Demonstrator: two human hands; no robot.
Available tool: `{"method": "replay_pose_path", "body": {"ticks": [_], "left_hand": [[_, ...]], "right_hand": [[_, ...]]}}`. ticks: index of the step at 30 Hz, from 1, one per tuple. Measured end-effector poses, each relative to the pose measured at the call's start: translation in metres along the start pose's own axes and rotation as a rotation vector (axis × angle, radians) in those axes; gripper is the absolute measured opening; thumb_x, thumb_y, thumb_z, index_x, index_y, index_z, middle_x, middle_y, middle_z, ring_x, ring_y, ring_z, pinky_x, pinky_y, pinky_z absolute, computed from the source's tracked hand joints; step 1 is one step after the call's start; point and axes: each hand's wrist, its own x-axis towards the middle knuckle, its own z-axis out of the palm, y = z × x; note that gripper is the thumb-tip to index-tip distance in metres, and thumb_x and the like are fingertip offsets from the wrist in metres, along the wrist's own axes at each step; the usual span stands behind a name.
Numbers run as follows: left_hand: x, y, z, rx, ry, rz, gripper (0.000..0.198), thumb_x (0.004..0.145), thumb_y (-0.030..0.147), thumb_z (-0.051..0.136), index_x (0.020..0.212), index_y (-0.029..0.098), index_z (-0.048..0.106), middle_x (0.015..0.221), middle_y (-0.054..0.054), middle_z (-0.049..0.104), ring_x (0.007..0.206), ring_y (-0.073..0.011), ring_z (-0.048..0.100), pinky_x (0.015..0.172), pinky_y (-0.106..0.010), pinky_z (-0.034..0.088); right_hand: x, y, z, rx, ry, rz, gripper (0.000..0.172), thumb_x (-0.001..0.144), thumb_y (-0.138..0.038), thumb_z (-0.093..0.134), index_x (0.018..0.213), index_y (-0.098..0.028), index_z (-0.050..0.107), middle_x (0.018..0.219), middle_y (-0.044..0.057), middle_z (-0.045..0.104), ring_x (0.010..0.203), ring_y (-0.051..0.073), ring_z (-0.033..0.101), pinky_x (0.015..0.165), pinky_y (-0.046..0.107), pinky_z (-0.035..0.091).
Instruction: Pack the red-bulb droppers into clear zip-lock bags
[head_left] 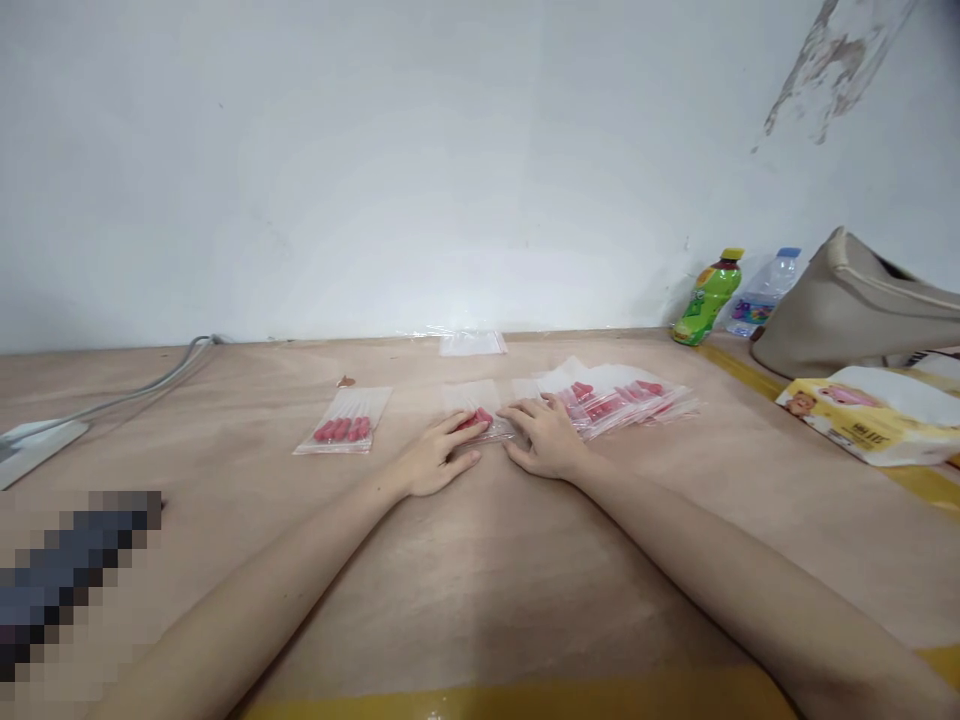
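A clear plastic bag [472, 395] with red pieces inside lies flat at the middle of the table. My left hand [439, 455] rests on its left side, fingers spread over the red pieces. On the other side, my right hand [546, 437] lies with its fingers stretched out, fingertips near the bag's right edge. Beyond the right hand is a pile of similar bags [622, 395], overlapping each other, with red pieces showing through. Another bag [343, 422] holding several red pieces in a row lies apart to the left.
Flat empty bags [472, 344] lie against the wall. A green drink bottle [707, 300], a water bottle [765, 295], a beige bag [847, 310] and a yellow tissue pack [862, 415] stand or lie on the right. A grey cable [142, 377] runs across the left; a blurred dark object [67, 570] lies nearer.
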Motion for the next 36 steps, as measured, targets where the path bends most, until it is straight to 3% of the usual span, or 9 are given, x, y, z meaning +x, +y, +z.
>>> {"method": "replay_pose_path", "body": {"ticks": [3,7,10,15,21,26,31,36], "left_hand": [[-0.001,0.000,-0.001,-0.024,0.026,0.011,0.045,0.088,0.033,0.044,0.132,0.025,0.035,0.139,-0.007,0.032,0.127,-0.0234,0.030,0.102,-0.043,0.032],[-0.004,0.001,0.001,-0.052,0.239,-0.018,0.039,0.084,0.027,0.050,0.122,0.020,0.047,0.121,-0.009,0.052,0.111,-0.0204,0.050,0.093,-0.037,0.043],[-0.004,-0.002,0.004,-0.039,0.332,-0.013,0.023,0.083,0.024,0.052,0.104,0.019,0.060,0.104,-0.007,0.061,0.095,-0.0182,0.059,0.084,-0.033,0.049],[-0.005,-0.006,0.006,-0.025,0.343,0.012,0.016,0.084,0.022,0.051,0.092,0.018,0.065,0.097,-0.005,0.064,0.089,-0.0158,0.060,0.081,-0.029,0.050],[-0.003,-0.002,0.007,0.024,0.374,0.041,0.018,0.083,0.027,0.053,0.096,0.018,0.062,0.097,-0.006,0.062,0.087,-0.0169,0.059,0.076,-0.030,0.050],[0.016,0.001,0.015,0.166,0.402,0.180,0.017,0.084,0.022,0.050,0.096,0.016,0.060,0.095,-0.006,0.062,0.090,-0.0171,0.057,0.081,-0.031,0.047],[0.039,0.003,0.025,0.280,0.395,0.255,0.017,0.086,0.018,0.045,0.082,0.014,0.060,0.084,-0.007,0.063,0.080,-0.0182,0.058,0.073,-0.032,0.047],[0.044,0.006,0.024,0.370,0.381,0.315,0.021,0.086,0.014,0.041,0.074,0.014,0.059,0.075,-0.006,0.062,0.075,-0.0172,0.058,0.070,-0.031,0.046]], "right_hand": [[-0.002,0.000,0.004,-0.034,0.070,0.004,0.027,0.074,-0.021,0.050,0.099,-0.020,0.060,0.096,0.006,0.062,0.088,0.020,0.053,0.089,0.040,0.023],[-0.003,0.004,0.007,-0.097,0.120,-0.041,0.016,0.078,-0.022,0.049,0.084,-0.022,0.064,0.082,0.003,0.064,0.079,0.017,0.053,0.087,0.040,0.022],[0.000,0.009,0.007,-0.156,0.144,-0.097,0.019,0.081,-0.020,0.046,0.077,-0.022,0.065,0.073,0.001,0.065,0.074,0.015,0.052,0.089,0.041,0.020],[0.003,0.013,0.007,-0.213,0.209,-0.196,0.022,0.083,-0.017,0.045,0.073,-0.022,0.064,0.068,-0.001,0.064,0.071,0.013,0.051,0.092,0.040,0.018],[0.004,0.015,0.007,-0.239,0.205,-0.238,0.019,0.079,-0.012,0.047,0.074,-0.021,0.063,0.075,-0.001,0.064,0.073,0.012,0.048,0.093,0.040,0.016],[0.006,0.013,0.006,-0.237,0.188,-0.252,0.018,0.080,-0.014,0.045,0.074,-0.020,0.062,0.072,-0.001,0.063,0.073,0.013,0.048,0.094,0.041,0.013],[0.007,0.012,0.007,-0.201,0.205,-0.238,0.019,0.083,-0.020,0.044,0.075,-0.019,0.061,0.073,0.001,0.062,0.073,0.013,0.048,0.093,0.041,0.014],[0.007,0.013,0.011,-0.187,0.217,-0.233,0.020,0.083,-0.022,0.043,0.072,-0.018,0.060,0.071,0.001,0.061,0.073,0.013,0.049,0.093,0.041,0.016]]}}
